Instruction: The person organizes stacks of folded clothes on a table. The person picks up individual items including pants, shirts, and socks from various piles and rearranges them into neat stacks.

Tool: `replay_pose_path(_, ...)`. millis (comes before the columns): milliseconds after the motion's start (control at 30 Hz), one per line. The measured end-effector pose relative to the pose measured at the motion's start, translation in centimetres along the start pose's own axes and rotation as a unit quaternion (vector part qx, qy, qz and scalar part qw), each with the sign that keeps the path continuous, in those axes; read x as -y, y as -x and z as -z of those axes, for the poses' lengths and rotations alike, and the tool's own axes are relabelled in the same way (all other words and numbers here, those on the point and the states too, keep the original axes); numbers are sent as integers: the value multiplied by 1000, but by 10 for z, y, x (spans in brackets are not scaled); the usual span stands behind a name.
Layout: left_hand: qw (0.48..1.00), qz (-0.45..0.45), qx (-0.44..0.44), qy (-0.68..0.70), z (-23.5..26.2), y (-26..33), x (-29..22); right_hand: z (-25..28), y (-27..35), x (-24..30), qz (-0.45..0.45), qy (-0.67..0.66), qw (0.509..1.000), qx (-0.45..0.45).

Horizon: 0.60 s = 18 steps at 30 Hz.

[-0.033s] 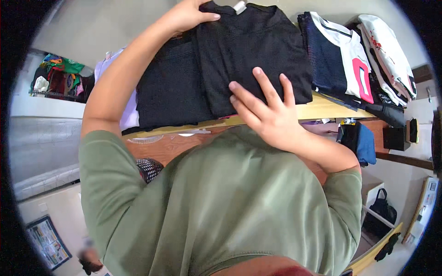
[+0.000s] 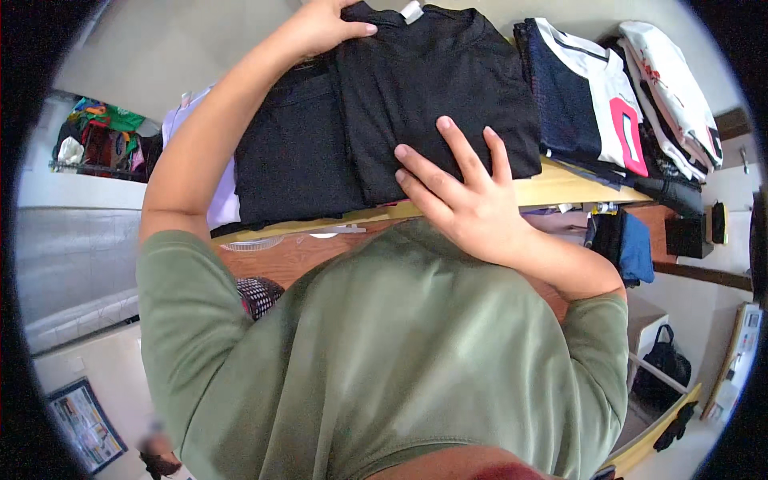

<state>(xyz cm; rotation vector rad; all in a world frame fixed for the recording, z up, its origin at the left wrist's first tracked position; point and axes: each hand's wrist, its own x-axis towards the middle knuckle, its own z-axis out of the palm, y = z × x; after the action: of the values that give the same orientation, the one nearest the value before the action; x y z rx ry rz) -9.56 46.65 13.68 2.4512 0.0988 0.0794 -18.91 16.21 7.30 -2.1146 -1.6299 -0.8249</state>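
A folded black T-shirt [image 2: 448, 80] with a white neck tag lies on the board in front of me. My right hand [image 2: 476, 192] rests on its lower part, open, with the fingers spread flat on the cloth. At the shirt's far left shoulder, near the collar, my left hand [image 2: 328, 28] lays its thumb on the fabric; its other fingers are mostly cut off by the upper edge. Another folded black garment [image 2: 296, 152] lies partly under the shirt's left side. Farther left, a lilac garment [image 2: 226, 196] shows beside my left forearm.
Right of the black shirt lie a folded navy-and-white shirt [image 2: 580, 96] with a pink print and a stack of folded clothes [image 2: 672, 88]. The yellowish wooden board [image 2: 560, 186] ends close to my body. Clothes hang [image 2: 636, 248] below at the right. A shelf of clothes [image 2: 100, 132] stands far left.
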Motion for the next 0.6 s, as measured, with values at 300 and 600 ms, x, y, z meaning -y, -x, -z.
replay_pose_path(300,987,-98,-78,-96,1,-8,-7,31,32,-50,-260,-240,935,-35)
replay_pose_path(600,928,-320,-101,-159,-9,18,-34,33,22,-36,-85,-29,996,-9)
